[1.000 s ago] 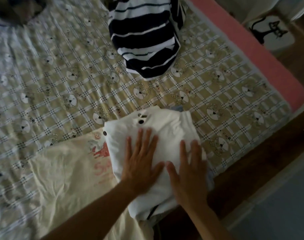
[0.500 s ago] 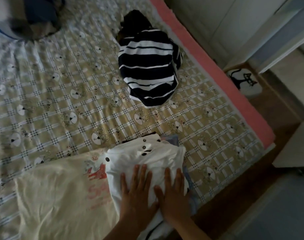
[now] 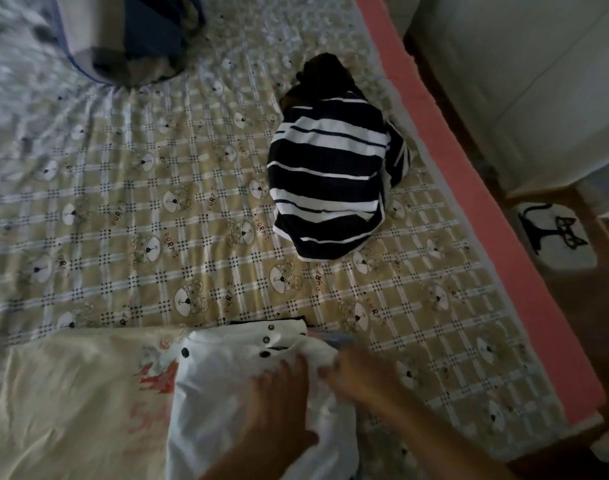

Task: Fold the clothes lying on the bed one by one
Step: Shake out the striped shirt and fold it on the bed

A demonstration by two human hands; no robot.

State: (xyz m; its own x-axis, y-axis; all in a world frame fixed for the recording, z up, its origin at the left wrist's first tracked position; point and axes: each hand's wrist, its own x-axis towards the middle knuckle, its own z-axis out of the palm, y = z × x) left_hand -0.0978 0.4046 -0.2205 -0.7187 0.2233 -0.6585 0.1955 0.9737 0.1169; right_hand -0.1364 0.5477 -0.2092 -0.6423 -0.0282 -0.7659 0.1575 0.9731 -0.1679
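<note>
2 hands meet on 1 folded white garment [image 3: 227, 386] at the bed's near edge. The left hand [image 3: 279, 407] lies flat, fingers spread, pressing it. The right hand [image 3: 360, 377], blurred, touches its right edge; whether it pinches cannot be told. 1 cream printed cloth [image 3: 71, 393] lies alongside, and 1 striped garment [image 3: 327, 188] lies well beyond on the checked sheet [image 3: 123, 237].

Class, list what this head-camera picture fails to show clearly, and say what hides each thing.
Head view throughout.
- Motion blur: whether the left hand and right hand grip the white garment.
- Covered by the white garment: part of the red print on the cream cloth.
- Cut by the top edge, blurred: the dark bundle.
</note>
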